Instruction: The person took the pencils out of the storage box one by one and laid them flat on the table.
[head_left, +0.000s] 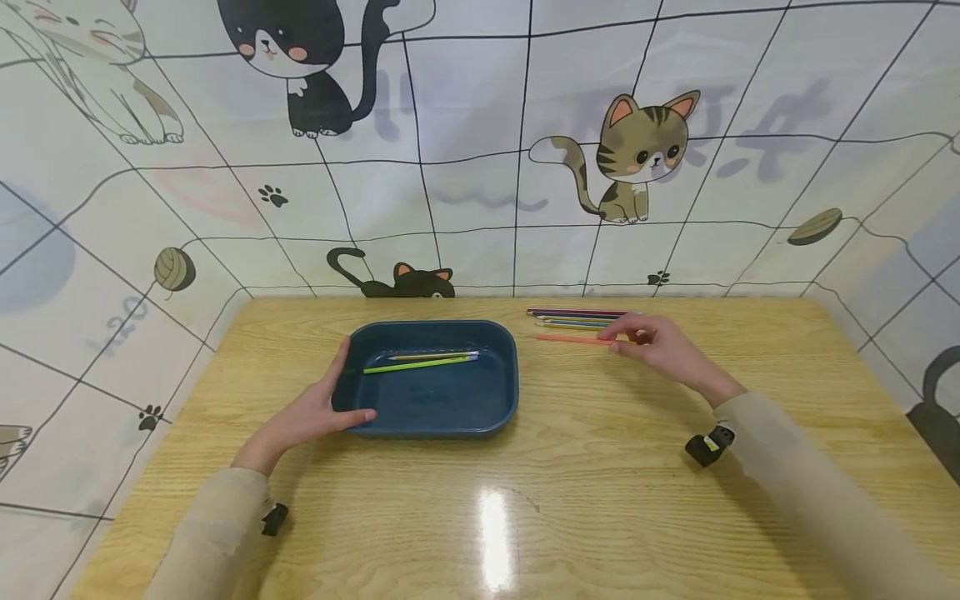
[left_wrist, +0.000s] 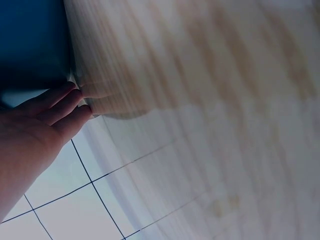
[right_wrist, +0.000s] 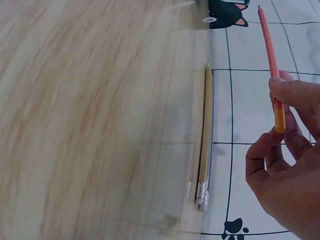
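Observation:
My left hand [head_left: 309, 413] grips the left side of a dark blue tray [head_left: 427, 432], its thumb over the near left rim and its fingers along the outer wall. In the left wrist view the fingertips touch the tray's side [left_wrist: 35, 45]. Inside the tray lie a lime-green pencil [head_left: 420, 364] and a yellowish pencil [head_left: 431, 356]. My right hand [head_left: 663, 352] pinches a coral-pink pencil [head_left: 567, 338] near its orange end, as the right wrist view shows. Just behind it, several pencils [head_left: 573, 321] lie side by side; the hand hides some of their right ends.
The wooden table [head_left: 600, 500] meets a cat-print backdrop [head_left: 472, 192] at its far edge and sides. A small black device [head_left: 708, 446] sits at the right wrist, another [head_left: 275, 518] at the left.

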